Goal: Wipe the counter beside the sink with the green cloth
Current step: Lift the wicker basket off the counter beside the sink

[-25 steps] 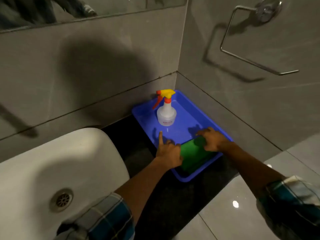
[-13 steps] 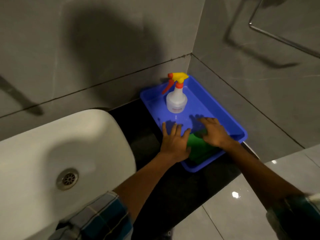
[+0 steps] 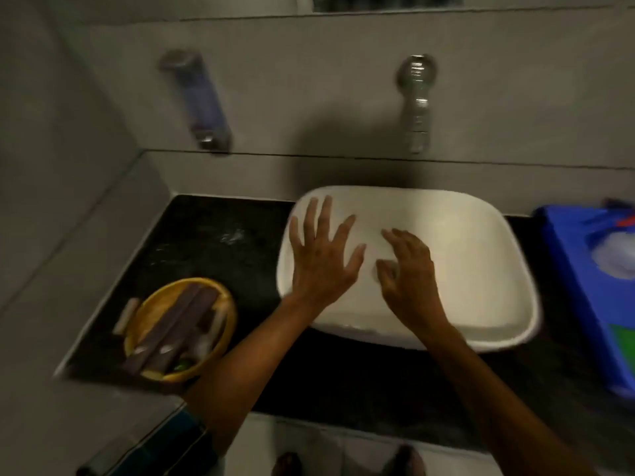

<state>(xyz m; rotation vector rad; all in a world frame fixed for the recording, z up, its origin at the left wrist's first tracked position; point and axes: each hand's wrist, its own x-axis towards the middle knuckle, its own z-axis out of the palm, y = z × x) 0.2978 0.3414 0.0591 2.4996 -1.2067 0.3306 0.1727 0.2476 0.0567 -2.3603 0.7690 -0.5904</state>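
Note:
Both my hands hover over the white sink (image 3: 481, 269) with nothing in them. My left hand (image 3: 323, 255) has its fingers spread wide over the basin's left rim. My right hand (image 3: 409, 266) has its fingers loosely curled above the basin's middle. The green cloth (image 3: 623, 352) shows as a green patch inside the blue tray (image 3: 577, 276) at the far right edge, well away from both hands. The black counter (image 3: 213, 245) runs on both sides of the sink and has a pale smear on its left part.
A yellow bowl (image 3: 147, 310) with dark sticks and small items stands on the counter's front left. A tap (image 3: 417, 101) and a soap dispenser (image 3: 202, 101) hang on the grey wall behind. A spray bottle (image 3: 615, 252) lies blurred in the tray.
My view has swung left from the tray to the sink. Both hands have left the green cloth in the tray and now hang over the basin, holding nothing.

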